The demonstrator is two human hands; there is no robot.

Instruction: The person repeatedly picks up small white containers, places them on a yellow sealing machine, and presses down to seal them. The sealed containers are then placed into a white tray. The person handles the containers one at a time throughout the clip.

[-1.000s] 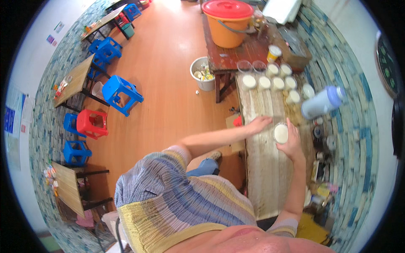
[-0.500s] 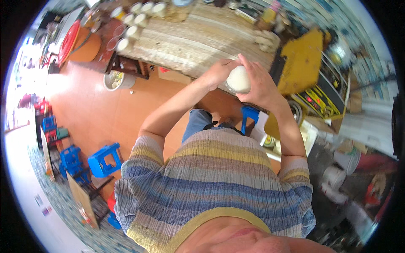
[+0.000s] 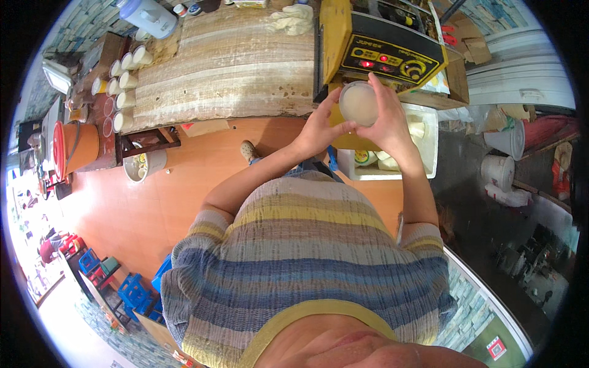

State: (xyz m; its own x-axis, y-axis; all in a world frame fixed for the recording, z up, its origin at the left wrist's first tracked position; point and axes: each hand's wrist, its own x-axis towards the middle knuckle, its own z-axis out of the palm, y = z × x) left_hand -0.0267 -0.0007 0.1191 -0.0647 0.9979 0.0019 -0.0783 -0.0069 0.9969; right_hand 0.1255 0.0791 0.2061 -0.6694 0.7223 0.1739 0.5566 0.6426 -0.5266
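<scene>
Between my two hands is a clear plastic cup (image 3: 359, 105) with cloudy white contents, its round top facing up. My left hand (image 3: 324, 126) grips its left side, thumb along the near side. My right hand (image 3: 386, 119) wraps the right side, with fingers pointing away from me. Just beyond the cup stands a yellow and black machine (image 3: 392, 56) with lit red buttons and a dial on its front panel.
A worn wooden table (image 3: 227, 73) extends left of the machine, with several white-filled cups (image 3: 126, 98) at its left end. White gloves (image 3: 290, 19) lie near its far edge. Below my right forearm is a white foam box (image 3: 429, 150). An orange bucket (image 3: 83, 147) stands far left.
My view and body have turned right, so the machine now stands straight beyond my hands. The cup has come from the table edge to the machine's front, still in both hands.
</scene>
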